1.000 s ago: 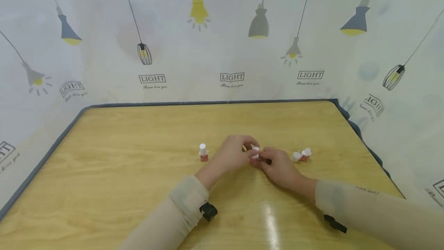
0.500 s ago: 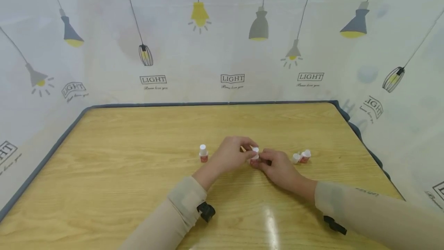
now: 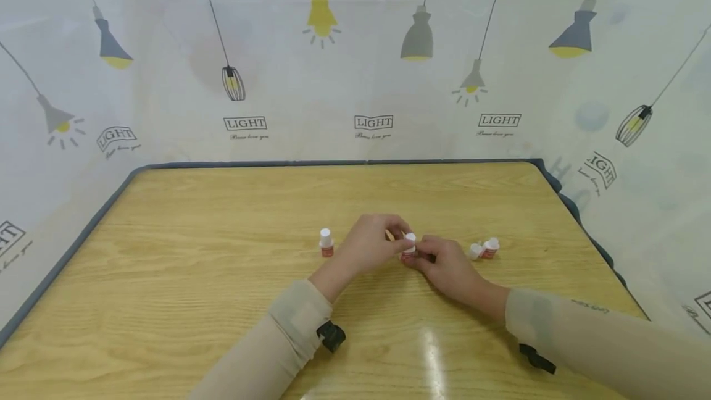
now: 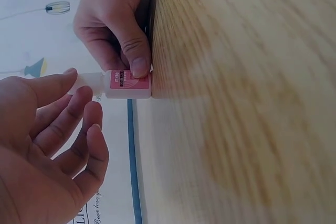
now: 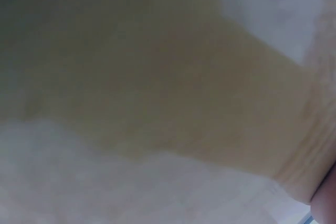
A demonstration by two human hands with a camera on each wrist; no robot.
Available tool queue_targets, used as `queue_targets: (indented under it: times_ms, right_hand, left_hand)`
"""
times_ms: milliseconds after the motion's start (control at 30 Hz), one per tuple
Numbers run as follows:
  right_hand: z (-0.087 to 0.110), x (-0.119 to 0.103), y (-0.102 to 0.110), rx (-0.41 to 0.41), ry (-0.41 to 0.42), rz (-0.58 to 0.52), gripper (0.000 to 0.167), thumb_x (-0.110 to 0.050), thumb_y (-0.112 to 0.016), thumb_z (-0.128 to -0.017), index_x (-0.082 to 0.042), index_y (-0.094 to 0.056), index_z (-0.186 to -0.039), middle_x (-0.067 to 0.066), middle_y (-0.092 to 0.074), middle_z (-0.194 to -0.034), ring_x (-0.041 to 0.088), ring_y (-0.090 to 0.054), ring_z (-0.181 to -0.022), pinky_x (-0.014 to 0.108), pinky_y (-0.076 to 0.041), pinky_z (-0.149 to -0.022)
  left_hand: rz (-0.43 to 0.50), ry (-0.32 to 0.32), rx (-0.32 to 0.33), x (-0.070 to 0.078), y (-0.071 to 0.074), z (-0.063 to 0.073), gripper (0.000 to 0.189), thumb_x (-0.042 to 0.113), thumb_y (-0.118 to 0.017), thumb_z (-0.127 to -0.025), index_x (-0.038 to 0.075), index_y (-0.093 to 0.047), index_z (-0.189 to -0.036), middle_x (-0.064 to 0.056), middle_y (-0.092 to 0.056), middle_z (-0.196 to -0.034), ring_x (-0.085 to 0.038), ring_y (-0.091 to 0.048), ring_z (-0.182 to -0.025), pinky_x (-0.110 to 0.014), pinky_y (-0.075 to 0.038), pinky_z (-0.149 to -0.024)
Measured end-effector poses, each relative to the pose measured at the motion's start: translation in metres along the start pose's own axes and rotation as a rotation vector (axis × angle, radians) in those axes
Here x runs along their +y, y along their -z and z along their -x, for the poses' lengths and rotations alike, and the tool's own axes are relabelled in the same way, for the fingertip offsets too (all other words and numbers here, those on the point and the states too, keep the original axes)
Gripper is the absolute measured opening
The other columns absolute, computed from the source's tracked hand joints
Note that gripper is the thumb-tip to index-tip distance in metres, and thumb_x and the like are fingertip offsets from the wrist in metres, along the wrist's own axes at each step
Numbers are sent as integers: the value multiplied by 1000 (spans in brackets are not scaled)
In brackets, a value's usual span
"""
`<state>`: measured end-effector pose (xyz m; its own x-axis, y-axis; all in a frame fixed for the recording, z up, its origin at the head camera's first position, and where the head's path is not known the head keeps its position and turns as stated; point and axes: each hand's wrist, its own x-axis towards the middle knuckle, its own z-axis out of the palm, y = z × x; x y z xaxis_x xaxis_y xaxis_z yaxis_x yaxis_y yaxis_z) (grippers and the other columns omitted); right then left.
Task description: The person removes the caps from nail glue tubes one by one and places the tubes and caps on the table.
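Note:
A small white bottle with a red label stands on the table between my two hands. My left hand pinches its white cap between thumb and fingertips, the other fingers loosely bent. Lower down, my right hand grips the bottle's body, its thumb lying on the pink-red label in the left wrist view. A similar capped bottle stands upright to the left. On the right are another red-labelled bottle and a small white cap-like piece beside it. A blurred sleeve fills most of the right wrist view.
The wooden table has a dark blue edge along its back and sides. Behind it hangs a pale wall covering printed with lamps. Black straps are at both wrists.
Both hands stay on the middle bottle, with only slight shifts of the left fingers at the cap. The other bottles keep their places; the head view tilts a little.

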<state>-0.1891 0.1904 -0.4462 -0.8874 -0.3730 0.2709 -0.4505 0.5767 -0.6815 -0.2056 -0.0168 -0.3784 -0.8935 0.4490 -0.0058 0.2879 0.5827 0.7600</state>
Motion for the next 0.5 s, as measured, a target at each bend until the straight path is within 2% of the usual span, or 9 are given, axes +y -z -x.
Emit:
queue_targets:
  times_ms: [133, 233, 367, 500]
  right_hand:
    - [0, 0, 1, 6, 14, 17, 9, -11, -83, -93, -17, -83, -100, -8, -53, -73, 3, -47, -67, 22, -43, -62]
    - [-1, -1, 1, 8, 21, 25, 5, -11, -82, -93, -16, -80, -92, -8, -52, -73, 3, -46, -67, 22, -44, -63]
    - [-1, -3, 1, 11, 36, 28, 18, -10, -82, -93, -15, -71, -79, -7, -52, -72, 3, -46, -66, 22, -44, -64]
    - [-1, -3, 1, 11, 42, 28, 21, -10, -81, -94, -15, -70, -77, -7, -52, -72, 3, -46, -66, 22, -44, -63]
  left_hand:
    - [13, 10, 11, 1, 0, 0, 12, 24, -74, -102, 19, -77, -113, 2, -75, -99, -11, -65, -81, -24, -51, -64]
    - [19, 3, 2, 1, -1, 1, 19, 20, -72, -103, 18, -76, -121, 0, -76, -102, -12, -65, -80, -24, -51, -64]
    - [22, -8, -11, 2, -1, 1, 25, 17, -70, -104, 16, -75, -129, -4, -77, -107, -12, -65, -79, -24, -51, -64]
    - [18, -7, -14, 2, -2, 2, 25, 18, -68, -106, 14, -75, -129, -5, -77, -110, -12, -65, -80, -25, -51, -64]
